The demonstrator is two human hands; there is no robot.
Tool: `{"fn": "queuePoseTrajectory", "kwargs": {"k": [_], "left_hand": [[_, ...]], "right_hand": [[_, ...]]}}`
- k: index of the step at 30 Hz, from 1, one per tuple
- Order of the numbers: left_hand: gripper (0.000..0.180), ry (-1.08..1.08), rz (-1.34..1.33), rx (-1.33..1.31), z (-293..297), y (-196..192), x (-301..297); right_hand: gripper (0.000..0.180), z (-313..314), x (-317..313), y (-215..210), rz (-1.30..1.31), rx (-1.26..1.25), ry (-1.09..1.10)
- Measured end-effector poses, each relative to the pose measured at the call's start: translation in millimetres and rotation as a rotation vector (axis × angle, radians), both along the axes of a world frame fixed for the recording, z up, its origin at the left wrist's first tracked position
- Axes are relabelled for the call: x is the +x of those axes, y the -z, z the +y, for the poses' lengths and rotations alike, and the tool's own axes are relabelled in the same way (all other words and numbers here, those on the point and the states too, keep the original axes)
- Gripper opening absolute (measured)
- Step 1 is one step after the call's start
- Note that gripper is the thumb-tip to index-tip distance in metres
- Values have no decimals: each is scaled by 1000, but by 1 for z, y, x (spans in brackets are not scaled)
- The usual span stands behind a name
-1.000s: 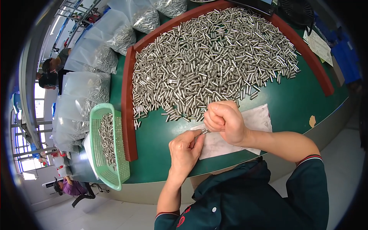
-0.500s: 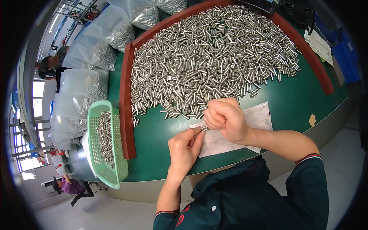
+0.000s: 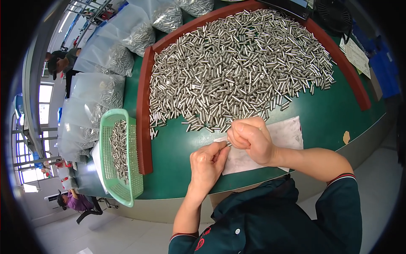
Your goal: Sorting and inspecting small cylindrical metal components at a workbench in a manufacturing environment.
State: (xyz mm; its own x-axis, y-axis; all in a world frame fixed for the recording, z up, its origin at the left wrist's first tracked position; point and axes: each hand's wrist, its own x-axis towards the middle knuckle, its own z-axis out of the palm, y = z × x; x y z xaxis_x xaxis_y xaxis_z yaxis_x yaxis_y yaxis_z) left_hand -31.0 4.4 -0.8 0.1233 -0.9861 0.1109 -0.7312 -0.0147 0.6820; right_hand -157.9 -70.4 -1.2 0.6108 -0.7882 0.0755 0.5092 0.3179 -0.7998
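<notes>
The person's left hand [image 3: 207,163] and right hand [image 3: 251,139] met over a white cloth [image 3: 283,137] spread on the green bench [image 3: 177,148]. Between them they pinched one small metal pin [image 3: 227,144]: the fingers of both hands were closed narrowly around it, its ends almost hidden, just short of the near edge of the large heap of pins [image 3: 237,67]. That heap lay inside a red-brown raised border [image 3: 144,122]. To the left, beyond the border, a green plastic basket [image 3: 122,186] held a smaller batch of pins, and clear bags of pins [image 3: 105,55] stood behind it.

To handle the pin well, it seemed wise to keep the grip at the fingertips, light and even, and to stay above the cloth so that a slip would land softly rather than roll into the heap. Turning the pin slowly would let every side be checked, and the wrists were best kept low and steady.
</notes>
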Motion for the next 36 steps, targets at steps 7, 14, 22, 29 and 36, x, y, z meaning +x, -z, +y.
{"fn": "queuePoseTrajectory", "kwargs": {"k": [7,14,22,29,36], "left_hand": [[5,-17,40,31,8,-15,5],[10,14,-103,-44,20,4,2],[13,78,-357,-247,13,5,5],[13,129,-403,-316,12,8,4],[14,118,-230,-259,18,4,6]], "right_hand": [[28,10,7,-6,190,-323,24],[35,23,4,4,-35,-86,13],[38,12,11,-4,-46,-52,-6],[38,11,10,-4,-52,-38,-8],[36,16,4,-7,-34,22,2]]}}
